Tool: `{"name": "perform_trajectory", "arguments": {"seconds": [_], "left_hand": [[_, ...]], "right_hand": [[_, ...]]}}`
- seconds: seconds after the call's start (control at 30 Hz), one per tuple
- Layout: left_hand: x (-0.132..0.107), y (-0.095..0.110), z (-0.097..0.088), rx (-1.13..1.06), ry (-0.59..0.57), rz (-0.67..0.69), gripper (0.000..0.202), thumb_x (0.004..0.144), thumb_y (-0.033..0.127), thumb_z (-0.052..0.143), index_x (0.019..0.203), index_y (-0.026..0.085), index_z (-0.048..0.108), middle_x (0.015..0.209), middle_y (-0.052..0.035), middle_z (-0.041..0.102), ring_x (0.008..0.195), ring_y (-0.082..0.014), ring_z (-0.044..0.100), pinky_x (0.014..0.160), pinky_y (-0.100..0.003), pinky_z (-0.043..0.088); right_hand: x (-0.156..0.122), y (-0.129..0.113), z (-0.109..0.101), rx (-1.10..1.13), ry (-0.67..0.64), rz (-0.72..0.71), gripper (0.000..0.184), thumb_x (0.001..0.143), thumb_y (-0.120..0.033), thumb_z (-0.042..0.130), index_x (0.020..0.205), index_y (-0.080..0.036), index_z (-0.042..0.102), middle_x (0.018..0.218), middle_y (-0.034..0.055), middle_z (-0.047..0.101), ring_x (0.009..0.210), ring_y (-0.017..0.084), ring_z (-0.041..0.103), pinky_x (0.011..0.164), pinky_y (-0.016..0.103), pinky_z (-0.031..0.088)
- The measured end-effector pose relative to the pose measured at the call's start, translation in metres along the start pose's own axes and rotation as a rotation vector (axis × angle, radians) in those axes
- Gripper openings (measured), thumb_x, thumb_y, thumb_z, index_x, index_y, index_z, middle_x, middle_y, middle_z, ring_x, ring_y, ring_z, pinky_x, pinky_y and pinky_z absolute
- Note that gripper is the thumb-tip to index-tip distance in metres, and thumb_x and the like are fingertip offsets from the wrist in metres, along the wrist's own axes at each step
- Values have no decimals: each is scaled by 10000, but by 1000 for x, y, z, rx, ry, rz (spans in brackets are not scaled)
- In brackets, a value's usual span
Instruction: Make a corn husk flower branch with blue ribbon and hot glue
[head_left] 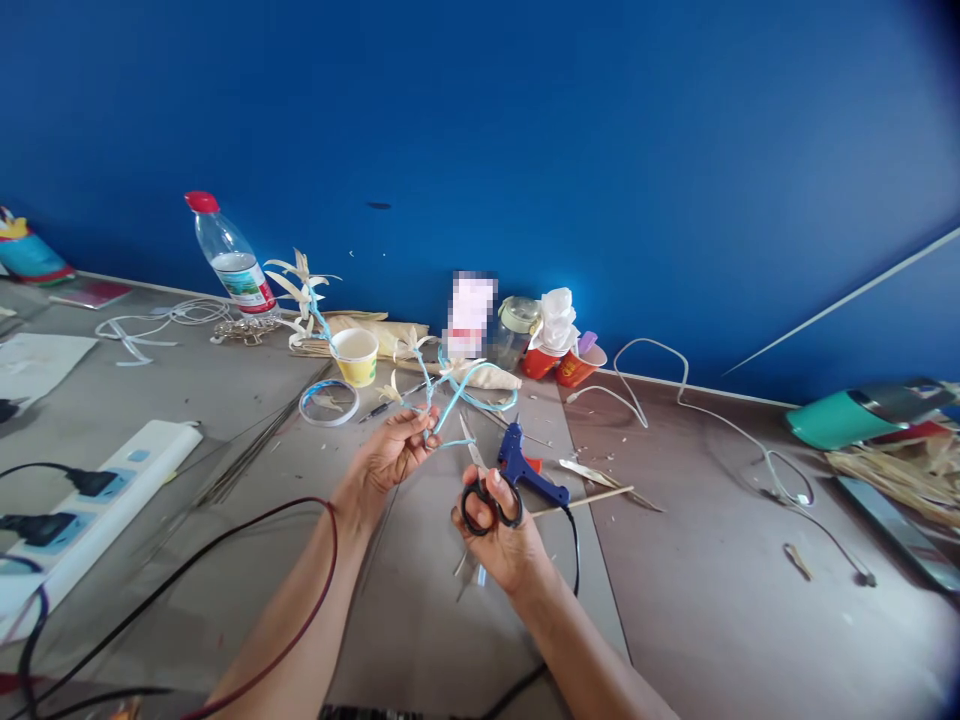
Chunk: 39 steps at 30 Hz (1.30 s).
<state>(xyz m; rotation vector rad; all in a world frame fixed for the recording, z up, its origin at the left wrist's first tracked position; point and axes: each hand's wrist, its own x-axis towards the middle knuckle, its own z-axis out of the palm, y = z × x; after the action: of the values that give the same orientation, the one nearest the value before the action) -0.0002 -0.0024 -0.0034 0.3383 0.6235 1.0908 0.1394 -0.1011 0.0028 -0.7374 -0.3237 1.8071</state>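
Note:
My left hand [397, 447] is closed in a pinch on a thin stem wrapped in light blue cord [429, 385], topped by a pale dried-husk flower [411, 345]. A loose length of the blue cord [457, 395] loops off to the right, and a short end sticks out beside my fingertips. My right hand [504, 540] has its fingers through the black handles of a pair of scissors [480, 500]. The blades point up toward the short cord end; whether they touch it I cannot tell. Just right of the scissors lies a blue glue gun [525, 465].
A yellow paper cup [355, 358] holds another blue-stemmed husk flower [304, 285]. Left of it stands a water bottle [236, 260]; a tape roll [328, 403] lies in front. A white power strip [112, 500] and dark cables occupy the left side. Red cups [577, 365] stand by the blue wall.

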Motion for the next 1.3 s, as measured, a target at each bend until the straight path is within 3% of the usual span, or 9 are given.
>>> {"name": "perform_trajectory", "arguments": {"seconds": [0.17, 0.27, 0.47, 0.77, 0.9, 1.07, 1.17, 1.23, 1.3], "left_hand": [[0, 0, -2, -12, 52, -15, 114, 668, 4, 668, 640, 106, 626, 698, -45, 656, 517, -67, 551, 507, -199, 487], [0, -1, -1, 12, 34, -20, 105, 671, 14, 669, 669, 114, 637, 664, -34, 644, 536, -82, 568, 502, -197, 487], [2, -2, -3, 15, -1, -27, 103, 643, 27, 693, 659, 110, 634, 667, -33, 631, 487, -54, 518, 487, -190, 460], [5, -5, 0, 44, -52, -98, 145, 592, 30, 732, 603, 111, 612, 649, -10, 629, 423, -22, 438, 494, -208, 467], [5, 3, -8, 49, -33, -66, 145, 587, 40, 734, 596, 108, 607, 652, -8, 629, 419, -14, 420, 450, -182, 436], [3, 8, -8, -2, -32, 59, 157, 554, 64, 760, 599, 103, 615, 624, 24, 601, 397, 19, 354, 438, -147, 408], [4, 1, -2, 136, -94, -92, 160, 555, 130, 781, 638, 100, 647, 541, 28, 553, 428, -25, 445, 496, -191, 457], [4, -2, -3, 147, -90, -22, 171, 550, 152, 792, 639, 101, 655, 550, 34, 566, 395, -5, 409, 571, -220, 491], [3, 0, -6, 178, -100, 16, 159, 560, 157, 790, 617, 109, 650, 556, 34, 580, 377, 5, 394, 620, -238, 501]], "right_hand": [[-2, -2, -2, -194, 27, -117, 317, 706, -472, 680, 782, -165, 660, 458, -57, 410, 461, 83, 307, 514, 221, 335], [-2, -5, -3, -188, 7, -122, 360, 712, -516, 655, 779, -163, 671, 517, -34, 461, 486, 86, 332, 522, 230, 343], [-3, -12, -2, -225, 50, -126, 276, 717, -442, 678, 745, -168, 670, 424, -70, 357, 444, 71, 238, 471, 218, 291], [-10, -24, 1, -514, 154, -181, 274, 673, -392, 728, 709, -125, 678, 380, -48, 404, 426, 69, 277, 465, 246, 214], [-18, -47, -6, -340, 105, -141, 265, 695, -407, 695, 710, -144, 667, 382, -75, 340, 412, 63, 242, 463, 241, 256], [-37, -108, -16, -103, 140, -706, 248, 696, -433, 693, 805, -218, 633, 441, -91, 325, 437, 79, 285, 490, 241, 333], [-31, -106, -14, -205, 81, -561, 350, 698, -524, 661, 866, -219, 625, 519, -58, 441, 494, 96, 371, 526, 259, 355], [-21, -90, -12, -353, 45, -438, 449, 696, -581, 628, 951, -213, 602, 719, 8, 581, 559, 111, 433, 543, 272, 355], [-11, -73, -12, -585, 90, -404, 468, 727, -540, 619, 1044, -201, 560, 766, 22, 608, 576, 115, 450, 560, 273, 354]]}}
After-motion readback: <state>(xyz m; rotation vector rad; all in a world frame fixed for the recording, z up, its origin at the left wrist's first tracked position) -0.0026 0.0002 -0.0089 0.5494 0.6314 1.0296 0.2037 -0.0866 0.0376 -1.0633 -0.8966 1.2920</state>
